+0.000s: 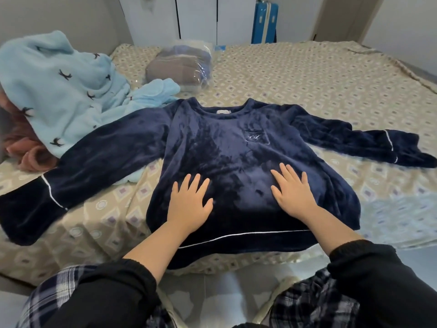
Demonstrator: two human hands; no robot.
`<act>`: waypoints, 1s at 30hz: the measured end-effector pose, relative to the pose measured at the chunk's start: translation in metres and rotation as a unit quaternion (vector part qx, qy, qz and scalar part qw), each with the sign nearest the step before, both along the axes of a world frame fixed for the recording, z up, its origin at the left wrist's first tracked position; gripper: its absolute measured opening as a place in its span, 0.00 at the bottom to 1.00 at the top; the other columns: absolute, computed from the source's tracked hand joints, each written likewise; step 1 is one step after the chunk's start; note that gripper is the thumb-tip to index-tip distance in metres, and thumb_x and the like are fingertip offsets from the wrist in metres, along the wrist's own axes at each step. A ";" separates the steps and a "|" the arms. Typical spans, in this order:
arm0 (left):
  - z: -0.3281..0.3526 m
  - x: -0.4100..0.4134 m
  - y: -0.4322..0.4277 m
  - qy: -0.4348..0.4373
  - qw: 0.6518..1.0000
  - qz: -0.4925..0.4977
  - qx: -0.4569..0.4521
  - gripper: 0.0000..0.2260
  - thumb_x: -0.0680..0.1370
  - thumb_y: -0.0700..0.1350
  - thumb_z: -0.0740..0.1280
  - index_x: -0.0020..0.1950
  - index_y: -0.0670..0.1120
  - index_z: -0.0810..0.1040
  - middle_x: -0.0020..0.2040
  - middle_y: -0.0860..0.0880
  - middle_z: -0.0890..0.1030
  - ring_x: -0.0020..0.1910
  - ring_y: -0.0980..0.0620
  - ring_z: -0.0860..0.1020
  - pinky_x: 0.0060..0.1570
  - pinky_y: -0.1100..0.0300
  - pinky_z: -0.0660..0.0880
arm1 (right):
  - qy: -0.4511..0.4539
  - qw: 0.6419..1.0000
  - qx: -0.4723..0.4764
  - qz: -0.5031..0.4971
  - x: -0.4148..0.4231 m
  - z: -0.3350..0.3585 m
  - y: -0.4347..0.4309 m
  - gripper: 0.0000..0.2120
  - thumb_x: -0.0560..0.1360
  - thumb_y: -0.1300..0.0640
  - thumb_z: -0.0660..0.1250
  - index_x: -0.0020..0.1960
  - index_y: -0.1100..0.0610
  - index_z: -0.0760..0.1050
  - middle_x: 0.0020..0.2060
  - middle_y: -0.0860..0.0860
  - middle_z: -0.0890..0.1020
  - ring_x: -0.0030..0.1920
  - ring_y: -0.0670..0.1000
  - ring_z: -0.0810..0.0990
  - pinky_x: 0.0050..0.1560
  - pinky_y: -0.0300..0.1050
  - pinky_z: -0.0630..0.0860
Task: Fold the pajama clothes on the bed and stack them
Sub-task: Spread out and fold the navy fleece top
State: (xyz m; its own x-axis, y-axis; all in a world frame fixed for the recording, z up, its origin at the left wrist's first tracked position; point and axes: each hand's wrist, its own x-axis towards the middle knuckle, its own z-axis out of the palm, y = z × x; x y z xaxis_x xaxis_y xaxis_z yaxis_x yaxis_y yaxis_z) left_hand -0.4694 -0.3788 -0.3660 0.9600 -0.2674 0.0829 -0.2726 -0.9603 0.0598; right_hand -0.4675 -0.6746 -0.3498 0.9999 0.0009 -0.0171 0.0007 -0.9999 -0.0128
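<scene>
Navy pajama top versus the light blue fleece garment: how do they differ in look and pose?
The navy pajama top lies spread flat, sleeves out; the light blue fleece garment sits crumpled in a heap. The navy top is dark with white piping; the light blue one bears small dark motifs. Left hand and right hand press flat on the navy top, not the light blue one. Both lie unfolded on the bed.

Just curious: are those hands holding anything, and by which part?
Nothing is gripped: the left hand and right hand lie flat on the lower front of the navy top.
</scene>
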 end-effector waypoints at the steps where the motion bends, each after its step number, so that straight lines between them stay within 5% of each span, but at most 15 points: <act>1: 0.000 0.000 0.000 0.000 1.000 0.003 0.003 0.27 0.80 0.59 0.50 0.79 0.54 0.53 0.79 0.50 0.54 0.78 0.46 0.49 0.74 0.42 0.48 | -0.022 0.999 0.007 -0.037 -0.007 0.001 -0.011 0.27 0.82 0.46 0.51 0.78 0.53 0.52 0.78 0.54 0.50 0.78 0.53 0.46 0.74 0.60 0.45; 4: 0.003 0.001 -0.005 0.002 1.000 0.015 0.018 0.26 0.81 0.59 0.51 0.79 0.54 0.54 0.79 0.49 0.55 0.78 0.46 0.49 0.74 0.41 0.49 | -0.066 0.974 0.028 -0.214 -0.029 0.008 -0.057 0.32 0.79 0.39 0.55 0.75 0.60 0.58 0.74 0.60 0.61 0.74 0.60 0.58 0.71 0.61 0.55; 7: 0.008 0.004 -0.018 0.013 0.999 0.031 0.014 0.25 0.81 0.54 0.53 0.78 0.51 0.57 0.79 0.49 0.56 0.78 0.48 0.50 0.73 0.41 0.50 | -0.009 0.931 0.081 -0.355 -0.043 0.018 -0.092 0.39 0.73 0.31 0.57 0.66 0.64 0.68 0.61 0.62 0.74 0.62 0.63 0.70 0.58 0.57 0.69; 10: 0.016 0.008 -0.030 0.022 0.999 0.019 -0.026 0.24 0.80 0.47 0.57 0.77 0.49 0.61 0.78 0.49 0.59 0.77 0.49 0.54 0.73 0.43 0.52 | 0.019 0.912 0.218 -0.346 -0.039 0.044 -0.096 0.27 0.72 0.41 0.67 0.56 0.63 0.74 0.46 0.57 0.79 0.46 0.59 0.76 0.46 0.51 0.73; 13: 0.026 0.014 -0.032 0.027 0.985 0.025 -0.170 0.20 0.77 0.42 0.62 0.70 0.48 0.73 0.72 0.48 0.70 0.72 0.49 0.65 0.69 0.50 0.62 | -0.122 0.926 0.231 -0.274 -0.028 0.077 -0.059 0.17 0.69 0.50 0.68 0.53 0.59 0.75 0.45 0.58 0.81 0.47 0.60 0.80 0.46 0.50 0.75; 15: 0.037 0.020 -0.028 0.051 0.937 0.078 -0.336 0.15 0.76 0.38 0.62 0.61 0.47 0.80 0.63 0.47 0.79 0.60 0.48 0.76 0.59 0.55 0.70 | -0.123 0.932 0.320 -0.122 -0.022 0.100 -0.016 0.22 0.69 0.47 0.72 0.60 0.55 0.75 0.48 0.51 0.81 0.49 0.51 0.80 0.50 0.46 0.75; 18: 0.057 0.031 -0.025 0.190 0.788 0.167 -0.562 0.12 0.81 0.41 0.56 0.58 0.45 0.78 0.55 0.43 0.82 0.40 0.50 0.79 0.37 0.63 0.72 | 0.017 0.911 0.409 0.057 -0.022 0.116 0.024 0.22 0.74 0.43 0.67 0.64 0.51 0.74 0.46 0.40 0.80 0.46 0.40 0.79 0.48 0.34 0.73; 20: 0.065 0.032 -0.027 0.309 0.709 0.178 -0.608 0.15 0.84 0.48 0.52 0.61 0.45 0.74 0.52 0.41 0.81 0.38 0.49 0.79 0.33 0.62 0.71 | -0.073 0.913 0.402 -0.009 -0.014 0.114 0.011 0.08 0.77 0.53 0.63 0.53 0.53 0.79 0.42 0.45 0.79 0.43 0.46 0.77 0.49 0.40 0.72; 21: 0.066 0.031 -0.030 0.349 0.703 0.170 -0.596 0.16 0.84 0.52 0.52 0.61 0.46 0.74 0.51 0.42 0.82 0.40 0.48 0.81 0.34 0.60 0.72 | -0.105 0.914 0.384 -0.073 -0.011 0.109 -0.001 0.08 0.77 0.57 0.60 0.43 0.54 0.77 0.37 0.49 0.77 0.39 0.49 0.74 0.45 0.43 0.71; 23: 0.065 0.028 -0.039 0.388 0.721 0.154 -0.553 0.15 0.82 0.55 0.57 0.61 0.47 0.73 0.49 0.44 0.83 0.43 0.48 0.82 0.39 0.58 0.73 | -0.051 0.931 0.325 -0.159 -0.011 0.095 -0.020 0.13 0.77 0.59 0.57 0.33 0.56 0.68 0.30 0.52 0.71 0.34 0.53 0.69 0.39 0.46 0.67; 26: 0.061 0.023 -0.055 0.368 0.764 0.131 -0.513 0.14 0.79 0.51 0.64 0.62 0.46 0.75 0.49 0.48 0.82 0.44 0.52 0.80 0.41 0.60 0.73 | 0.098 0.940 0.276 -0.176 -0.018 0.070 -0.024 0.20 0.79 0.46 0.59 0.38 0.61 0.73 0.35 0.56 0.76 0.37 0.56 0.76 0.39 0.47 0.70; 30: 0.056 0.017 -0.071 0.299 0.823 0.086 -0.475 0.06 0.75 0.48 0.70 0.51 0.49 0.81 0.41 0.54 0.80 0.36 0.58 0.75 0.33 0.68 0.71 | 0.079 0.940 0.300 -0.143 -0.021 0.052 -0.013 0.20 0.74 0.48 0.68 0.31 0.56 0.64 0.27 0.49 0.69 0.29 0.48 0.68 0.30 0.41 0.64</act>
State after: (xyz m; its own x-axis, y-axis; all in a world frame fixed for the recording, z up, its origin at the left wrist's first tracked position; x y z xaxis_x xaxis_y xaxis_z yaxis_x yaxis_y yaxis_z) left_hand -0.4529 -0.4497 -0.3097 0.9218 -0.2113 -0.3251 0.2136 -0.4231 0.8805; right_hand -0.4882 -0.6879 -0.2980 0.9457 -0.2104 -0.2477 -0.3162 -0.7722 -0.5511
